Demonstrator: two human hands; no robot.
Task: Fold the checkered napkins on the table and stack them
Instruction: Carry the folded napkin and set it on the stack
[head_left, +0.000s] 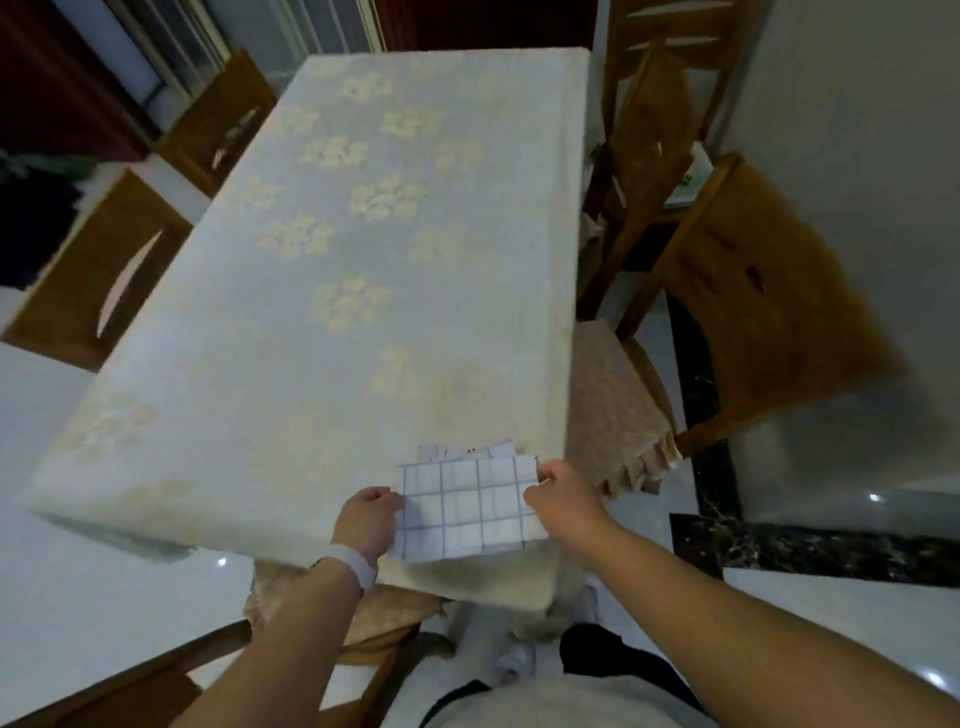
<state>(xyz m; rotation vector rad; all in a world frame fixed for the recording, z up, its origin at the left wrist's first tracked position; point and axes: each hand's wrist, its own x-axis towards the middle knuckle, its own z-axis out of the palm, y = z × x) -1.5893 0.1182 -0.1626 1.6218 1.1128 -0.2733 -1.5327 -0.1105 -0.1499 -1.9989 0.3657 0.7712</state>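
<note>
A white checkered napkin (467, 506) with thin blue grid lines is held flat over the table's near right corner. My left hand (366, 519) pinches its left edge and my right hand (563, 493) pinches its right edge. Behind and under it, the edges of more checkered napkins (467, 451) peek out on the table. The lower edge of the held napkin hangs a little past the table's front edge.
The long table (322, 291) wears a pale cloth with cream flower patterns. Wooden chairs stand at the left (98, 275), at the right (774, 312) and under me. A cushioned seat (613, 410) sits just right of the table corner.
</note>
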